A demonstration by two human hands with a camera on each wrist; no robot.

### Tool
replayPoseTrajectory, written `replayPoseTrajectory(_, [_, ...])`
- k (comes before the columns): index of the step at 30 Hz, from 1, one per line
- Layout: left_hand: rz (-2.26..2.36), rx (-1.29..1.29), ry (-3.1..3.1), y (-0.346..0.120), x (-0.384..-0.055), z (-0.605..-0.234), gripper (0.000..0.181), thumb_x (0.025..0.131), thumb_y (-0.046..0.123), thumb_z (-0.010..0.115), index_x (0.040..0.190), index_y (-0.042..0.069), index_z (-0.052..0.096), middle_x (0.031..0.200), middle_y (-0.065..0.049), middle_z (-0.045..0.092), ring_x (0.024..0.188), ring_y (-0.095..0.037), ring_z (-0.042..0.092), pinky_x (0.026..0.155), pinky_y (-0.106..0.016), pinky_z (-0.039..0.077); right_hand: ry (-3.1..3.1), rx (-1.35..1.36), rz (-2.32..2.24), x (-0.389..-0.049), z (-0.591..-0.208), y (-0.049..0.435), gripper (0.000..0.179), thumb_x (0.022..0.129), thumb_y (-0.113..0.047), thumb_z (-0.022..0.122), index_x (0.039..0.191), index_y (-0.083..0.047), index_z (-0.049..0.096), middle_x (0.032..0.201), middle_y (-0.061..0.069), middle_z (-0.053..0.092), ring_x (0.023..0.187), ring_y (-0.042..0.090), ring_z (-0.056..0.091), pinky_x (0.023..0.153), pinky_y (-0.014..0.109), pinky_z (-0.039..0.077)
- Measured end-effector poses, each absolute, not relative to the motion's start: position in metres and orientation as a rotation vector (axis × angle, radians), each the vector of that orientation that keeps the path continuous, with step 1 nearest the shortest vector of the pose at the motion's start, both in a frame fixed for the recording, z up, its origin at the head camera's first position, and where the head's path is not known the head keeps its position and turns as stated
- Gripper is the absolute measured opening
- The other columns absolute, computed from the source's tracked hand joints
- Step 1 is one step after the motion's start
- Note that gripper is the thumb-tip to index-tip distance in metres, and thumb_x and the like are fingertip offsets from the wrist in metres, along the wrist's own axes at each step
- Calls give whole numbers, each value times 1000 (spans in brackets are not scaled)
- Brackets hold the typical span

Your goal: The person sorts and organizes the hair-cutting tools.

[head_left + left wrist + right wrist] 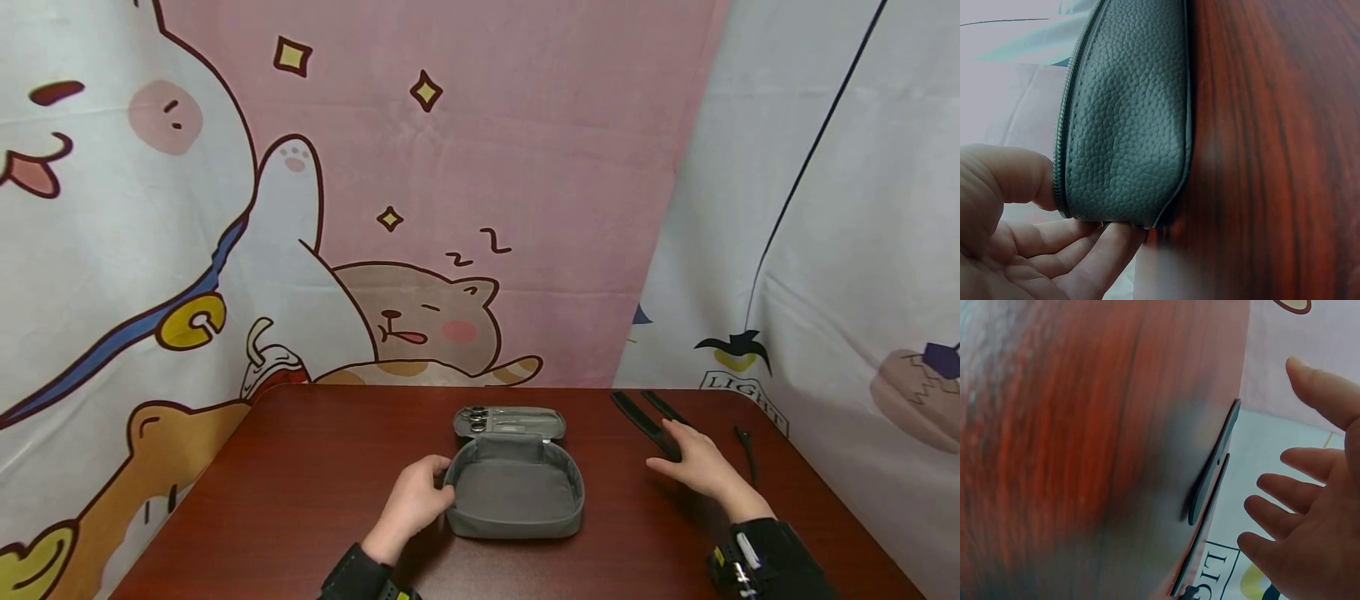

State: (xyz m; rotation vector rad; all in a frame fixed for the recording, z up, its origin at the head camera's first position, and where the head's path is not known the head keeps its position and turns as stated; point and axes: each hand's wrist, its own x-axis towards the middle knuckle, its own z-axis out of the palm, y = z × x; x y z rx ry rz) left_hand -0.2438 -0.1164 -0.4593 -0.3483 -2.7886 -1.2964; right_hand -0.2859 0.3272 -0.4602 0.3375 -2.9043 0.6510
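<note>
A grey zip case (pixel 517 492) lies open on the table, its lid folded back toward the far edge. My left hand (pixel 414 500) grips its left side. In the left wrist view the thumb is at the zipper edge of the pebbled case (pixel 1129 119), with the fingers bent under its end. My right hand (pixel 697 460) is over the right part of the table, fingers spread, holding nothing. Nearest to it are a long flat black strip-like thing (pixel 647 425) and a thinner black one (pixel 663 406). The right wrist view shows the wider black thing (pixel 1215 464) apart from the fingers.
Small metal tools (pixel 476 419) sit in the case's lid. A small slim black object (pixel 746 450) lies right of the right hand. The brown table (pixel 337 450) ends at a printed cloth (pixel 570 208) behind it.
</note>
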Motion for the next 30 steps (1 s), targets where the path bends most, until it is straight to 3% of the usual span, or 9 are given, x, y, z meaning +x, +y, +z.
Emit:
replayPoseTrajectory(16, [-1287,-377,-2776,-117,-244,-462,35,81,0,68,116,-7,64,101,-14,67,89,-29,63,73,-44,51,-3034,152,485,-299,-459,343,57,86,-19,75,120,20,53,114,41,53,106,56,52,87,63,44])
replayPoseTrajectory(30, [-1305,-381,-2769,-118,-244,-461,34,81,0,68,115,-7,64,98,-11,66,87,-27,63,73,-43,51,-3080,121,445,-308,-467,349,38,86,-13,74,105,16,59,93,25,59,86,42,60,76,55,49])
